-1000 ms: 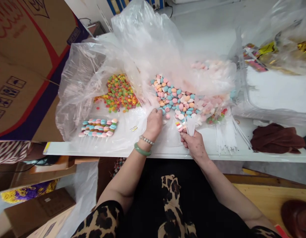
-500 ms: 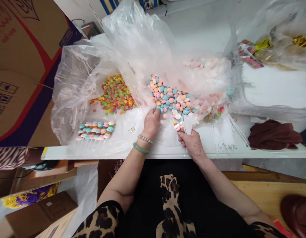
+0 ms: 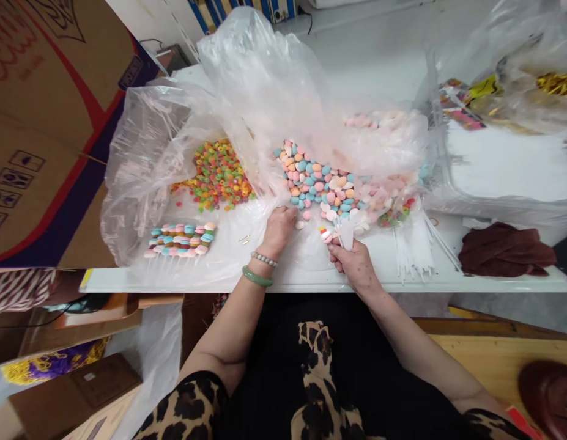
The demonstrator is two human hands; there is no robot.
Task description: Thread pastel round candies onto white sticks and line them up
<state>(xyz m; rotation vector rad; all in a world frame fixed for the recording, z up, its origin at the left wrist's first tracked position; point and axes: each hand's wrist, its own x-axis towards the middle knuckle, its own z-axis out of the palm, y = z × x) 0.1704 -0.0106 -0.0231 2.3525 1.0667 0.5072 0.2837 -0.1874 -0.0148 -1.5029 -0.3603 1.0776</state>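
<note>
My left hand [image 3: 278, 231] rests on the plastic sheet at the lower left of a pile of pastel candies [image 3: 314, 181]. Its fingers are drawn together, and whatever they pinch is hidden. In my right hand [image 3: 355, 264] are white plastic sticks [image 3: 345, 231], held upright between thumb and fingers. A short row of candies [image 3: 326, 234], yellow, red and pink, shows beside the sticks, at my right fingertips. Left of my left hand lies a group of finished candy skewers [image 3: 181, 240]. Behind them is a heap of small ring candies [image 3: 223, 174].
Loose white sticks [image 3: 414, 247] lie right of my right hand, beside a brown cloth [image 3: 506, 249]. A clear plastic tub [image 3: 507, 165] with bags stands at the right. Crumpled plastic bags [image 3: 265, 79] rise behind the candies, and a large cardboard box [image 3: 49, 140] fills the left.
My left hand has drawn back slightly toward me and left, away from the pastel candies. My right hand keeps its hold on the sticks. The view has shifted a little.
</note>
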